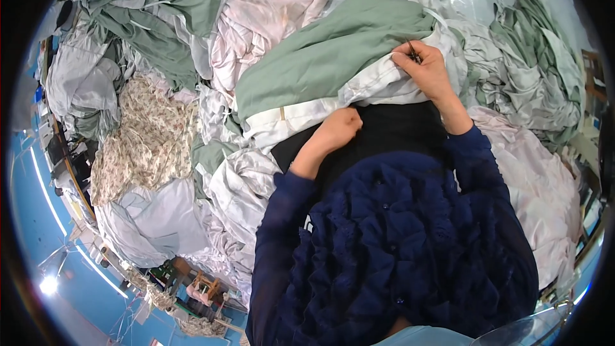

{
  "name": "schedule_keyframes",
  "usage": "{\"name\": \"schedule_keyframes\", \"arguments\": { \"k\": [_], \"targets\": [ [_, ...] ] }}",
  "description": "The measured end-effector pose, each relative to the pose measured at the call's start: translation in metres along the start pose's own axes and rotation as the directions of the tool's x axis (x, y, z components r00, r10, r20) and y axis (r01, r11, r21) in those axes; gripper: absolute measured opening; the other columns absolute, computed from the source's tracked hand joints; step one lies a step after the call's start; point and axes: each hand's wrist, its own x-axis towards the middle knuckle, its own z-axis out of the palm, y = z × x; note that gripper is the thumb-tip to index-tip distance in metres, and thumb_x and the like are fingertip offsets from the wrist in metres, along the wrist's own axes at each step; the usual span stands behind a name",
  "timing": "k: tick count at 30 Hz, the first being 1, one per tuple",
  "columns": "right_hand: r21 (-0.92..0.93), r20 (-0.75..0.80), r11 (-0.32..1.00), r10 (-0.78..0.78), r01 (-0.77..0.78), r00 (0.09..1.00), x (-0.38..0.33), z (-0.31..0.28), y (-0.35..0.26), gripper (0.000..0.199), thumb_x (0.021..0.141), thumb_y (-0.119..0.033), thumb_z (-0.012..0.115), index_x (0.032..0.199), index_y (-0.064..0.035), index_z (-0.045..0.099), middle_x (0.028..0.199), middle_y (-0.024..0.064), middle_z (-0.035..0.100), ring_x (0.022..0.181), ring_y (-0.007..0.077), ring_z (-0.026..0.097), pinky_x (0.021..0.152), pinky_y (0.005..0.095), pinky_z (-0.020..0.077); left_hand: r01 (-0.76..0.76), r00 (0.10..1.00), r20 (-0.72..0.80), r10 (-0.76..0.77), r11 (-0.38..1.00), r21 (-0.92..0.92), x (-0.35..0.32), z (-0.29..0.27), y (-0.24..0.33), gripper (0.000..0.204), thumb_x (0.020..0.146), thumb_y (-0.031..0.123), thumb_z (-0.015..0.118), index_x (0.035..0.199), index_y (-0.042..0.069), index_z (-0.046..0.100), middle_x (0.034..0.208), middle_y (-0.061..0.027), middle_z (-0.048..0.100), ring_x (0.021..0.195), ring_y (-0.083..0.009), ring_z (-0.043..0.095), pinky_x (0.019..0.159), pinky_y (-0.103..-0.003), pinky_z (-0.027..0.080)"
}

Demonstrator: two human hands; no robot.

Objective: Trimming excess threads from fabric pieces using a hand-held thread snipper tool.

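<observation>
A sage green cloth (320,51) with a white underside or border (371,83) lies spread in front of me, its near edge across my lap. My right hand (428,72) is closed around small dark snips (414,55), tips pointing away from me, at the right part of the white border. My left hand (336,132) is curled closed at the near white edge, above the black cloth (397,127) on my lap. Its fingertips are turned under, so what they pinch, if anything, is hidden. A short tan strip (282,114) shows on the white border left of that hand.
Heaped fabric surrounds me: pale pink cloth (256,19) beyond, floral cloth (150,131) at the left, white and green cloth (532,57) at the right. More pale pink cloth (525,179) lies beside my right arm. A bright lamp (49,285) shows at the lower left.
</observation>
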Motion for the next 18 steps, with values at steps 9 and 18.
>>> {"name": "schedule_keyframes", "arguments": {
  "k": [9,18],
  "targets": [
    [0.036,0.003,0.999,-0.008,0.008,1.0,-0.004,0.009,-0.003,0.01,0.087,-0.009,0.071,0.091,0.0001,0.069,0.074,-0.0052,0.061,0.068,0.0029,0.05,0.061,0.0194,0.0391,-0.002,0.753,-0.408,0.516,0.623,0.783,0.158,-0.031,-0.095,0.063,0.096,0.041,0.047,0.15,0.012,0.034,0.156,-0.0131,0.033,0.143,-0.0319,0.03,0.117,-0.044,0.025],
    [0.009,-0.035,1.0,0.003,-0.003,0.999,-0.008,0.0,-0.005,0.013,0.084,-0.008,0.073,0.095,0.0003,0.072,0.085,-0.0018,0.063,0.072,0.0042,0.054,0.065,0.0198,0.0423,-0.241,0.697,-0.474,0.538,0.798,0.552,0.074,-0.026,-0.019,0.067,0.098,0.053,0.04,0.154,0.018,0.028,0.159,-0.0107,0.026,0.147,-0.0304,0.021,0.12,-0.045,0.018]
  ]
}}
